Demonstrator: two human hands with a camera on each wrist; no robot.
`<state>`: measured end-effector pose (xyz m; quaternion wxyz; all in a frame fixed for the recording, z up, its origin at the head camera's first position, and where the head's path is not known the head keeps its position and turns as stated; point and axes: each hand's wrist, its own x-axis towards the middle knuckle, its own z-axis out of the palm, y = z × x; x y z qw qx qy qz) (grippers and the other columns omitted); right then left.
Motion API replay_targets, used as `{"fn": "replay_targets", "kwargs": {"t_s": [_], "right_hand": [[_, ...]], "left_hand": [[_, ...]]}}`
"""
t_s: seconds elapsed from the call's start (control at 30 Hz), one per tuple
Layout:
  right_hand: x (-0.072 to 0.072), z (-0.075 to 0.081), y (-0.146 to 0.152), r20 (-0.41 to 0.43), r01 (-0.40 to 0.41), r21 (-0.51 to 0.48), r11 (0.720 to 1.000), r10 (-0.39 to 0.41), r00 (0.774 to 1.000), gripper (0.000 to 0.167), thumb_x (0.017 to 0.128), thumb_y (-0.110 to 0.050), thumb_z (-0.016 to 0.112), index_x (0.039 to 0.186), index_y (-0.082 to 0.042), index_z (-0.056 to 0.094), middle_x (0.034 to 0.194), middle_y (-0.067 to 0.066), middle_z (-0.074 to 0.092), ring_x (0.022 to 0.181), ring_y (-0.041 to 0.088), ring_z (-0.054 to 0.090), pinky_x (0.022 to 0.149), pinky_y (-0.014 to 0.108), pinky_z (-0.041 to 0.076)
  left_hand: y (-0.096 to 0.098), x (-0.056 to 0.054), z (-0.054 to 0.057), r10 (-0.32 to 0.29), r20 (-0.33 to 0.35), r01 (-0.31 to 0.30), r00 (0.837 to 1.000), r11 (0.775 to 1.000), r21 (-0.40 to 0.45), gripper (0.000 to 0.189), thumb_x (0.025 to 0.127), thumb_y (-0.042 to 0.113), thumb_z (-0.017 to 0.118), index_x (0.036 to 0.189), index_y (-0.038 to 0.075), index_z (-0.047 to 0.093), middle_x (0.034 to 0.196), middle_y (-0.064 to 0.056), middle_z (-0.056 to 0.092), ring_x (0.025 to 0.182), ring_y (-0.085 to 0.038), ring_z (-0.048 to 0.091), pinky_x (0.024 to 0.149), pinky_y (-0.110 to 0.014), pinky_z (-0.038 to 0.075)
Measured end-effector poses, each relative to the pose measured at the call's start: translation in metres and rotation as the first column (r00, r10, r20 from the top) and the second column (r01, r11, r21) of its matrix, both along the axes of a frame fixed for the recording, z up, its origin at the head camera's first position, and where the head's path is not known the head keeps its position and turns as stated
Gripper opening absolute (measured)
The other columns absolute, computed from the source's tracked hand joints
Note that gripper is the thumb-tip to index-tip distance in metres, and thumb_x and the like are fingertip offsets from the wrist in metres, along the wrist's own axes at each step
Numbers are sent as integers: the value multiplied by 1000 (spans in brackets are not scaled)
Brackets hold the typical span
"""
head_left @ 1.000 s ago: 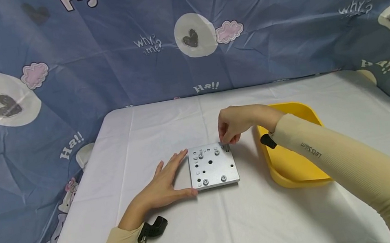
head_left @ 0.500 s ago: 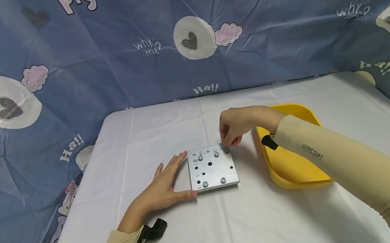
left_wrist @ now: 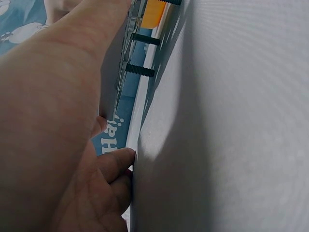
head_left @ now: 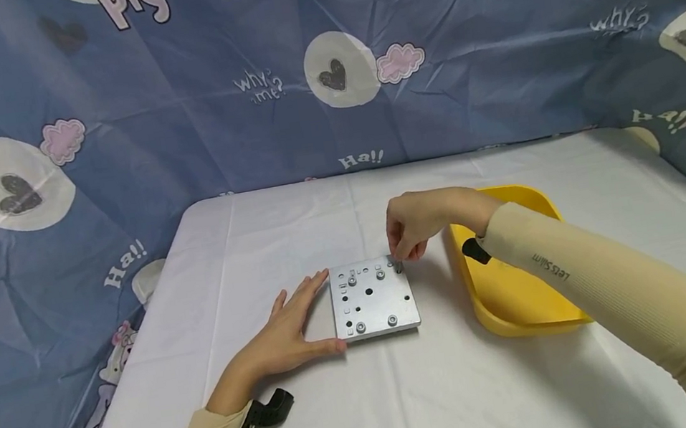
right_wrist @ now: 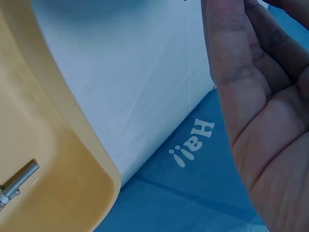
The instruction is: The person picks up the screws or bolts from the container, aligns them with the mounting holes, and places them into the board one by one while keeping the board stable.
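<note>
A square silver metal plate (head_left: 371, 304) with holes and several socket-head screws lies on the white table. My left hand (head_left: 287, 335) rests at its left side, fingers extended, the thumb touching the near corner and the forefinger at the far corner. In the left wrist view, dark threaded screw ends (left_wrist: 140, 70) stick out beneath the plate. My right hand (head_left: 409, 225) reaches to the plate's far right corner. Thumb and fingers pinch a small silver screw (head_left: 398, 267) there, mostly hidden by the fingertips. In the right wrist view, the right fingertips are cut off.
A yellow plastic bin (head_left: 494, 321) stands right of the plate, under my right forearm. Inside it lies a metal bolt (right_wrist: 21, 179), seen in the right wrist view. A blue printed cloth (head_left: 198, 103) hangs behind the table (head_left: 279, 222).
The whole head view has shifted down slightly. Both hands keep their places at the plate; the right fingers have moved only a little at the far right corner.
</note>
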<state>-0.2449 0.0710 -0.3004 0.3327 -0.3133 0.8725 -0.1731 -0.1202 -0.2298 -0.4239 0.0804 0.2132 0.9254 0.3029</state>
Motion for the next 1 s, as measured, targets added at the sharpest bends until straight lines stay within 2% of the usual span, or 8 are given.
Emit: {"fn": "replay_targets", "kwargs": {"t_s": [0.33,0.5,0.7,1.0], "right_hand": [[1,2,-3,-1,-16,-6,1000,16,1000,8,97,-10,76,93,-5,81,77,1,76,70,10,71,76,26,65],[0,1,-2,-7,-5,-2,1000,5,1000,8,97,-11,77,93,-5,81,78,2,77,72,11,74,79,29,66],[1,3,-1,0,7,-13,1000,-7,1000,9,97,-9,75,95,-2,81,78,2,76,71,10,72,79,30,67],[0,2,14,14,45,-27,999,-45,999,9,97,-9,76,97,-2,80,79,3,76,72,11,73,79,29,67]], "left_hand": [[1,-1,-1,6,8,-6,1000,1000,5,121,82,57,90,174,25,18,179,-9,26,168,-39,18,134,-69,0],[1,-2,-1,9,8,-9,1000,1000,13,122,81,60,89,174,28,18,180,-7,26,168,-37,18,134,-67,-1],[-1,1,-2,3,-28,-2,1000,1000,22,123,79,62,89,174,25,20,178,-13,30,166,-44,22,131,-73,3],[0,5,2,10,-7,-10,1000,1000,8,121,81,59,89,174,24,20,178,-12,29,166,-42,21,132,-72,2]]}}
